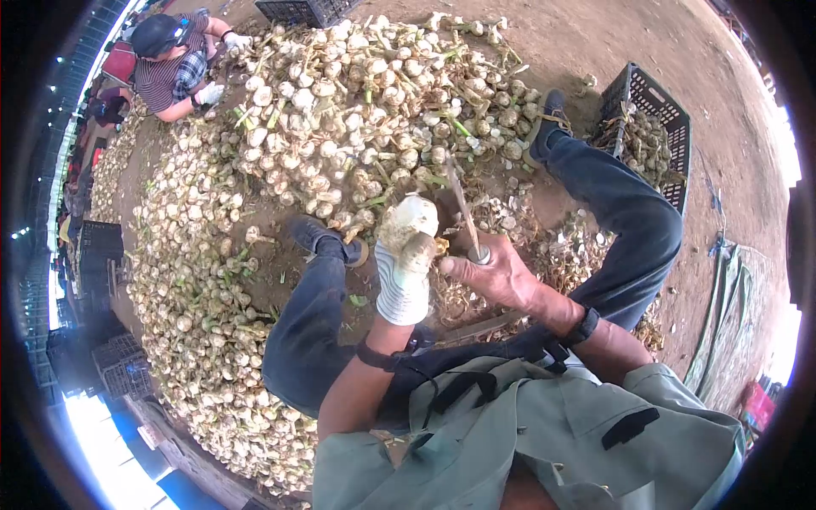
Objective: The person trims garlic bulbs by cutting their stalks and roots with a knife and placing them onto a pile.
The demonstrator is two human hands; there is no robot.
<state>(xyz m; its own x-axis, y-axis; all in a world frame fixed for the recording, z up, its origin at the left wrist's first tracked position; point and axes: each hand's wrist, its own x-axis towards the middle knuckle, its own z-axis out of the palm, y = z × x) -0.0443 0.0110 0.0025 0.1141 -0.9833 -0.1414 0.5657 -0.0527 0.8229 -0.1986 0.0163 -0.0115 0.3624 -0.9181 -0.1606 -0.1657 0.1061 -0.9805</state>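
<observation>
My left hand (405,276), in a white striped glove with soiled fingers, is closed round a garlic bulb (416,215) whose pale top shows above the fingers. Just to the right, my bare right hand (495,274) grips the handle of a knife (463,204). The narrow, dirty blade points up and slightly left, apart from the bulb. Beyond both hands lies a large heap of garlic bulbs (340,110), some with green stems. Dry skins and trimmings (569,263) are scattered on the ground between my legs.
A black crate (671,110) with garlic scraps stands beyond my right foot. Another person (174,68) in white gloves sits at the upper left beside the heap. More garlic (204,340) spreads down the left. Dark crates (123,365) stand at the far left; a green sheet (722,314) lies right.
</observation>
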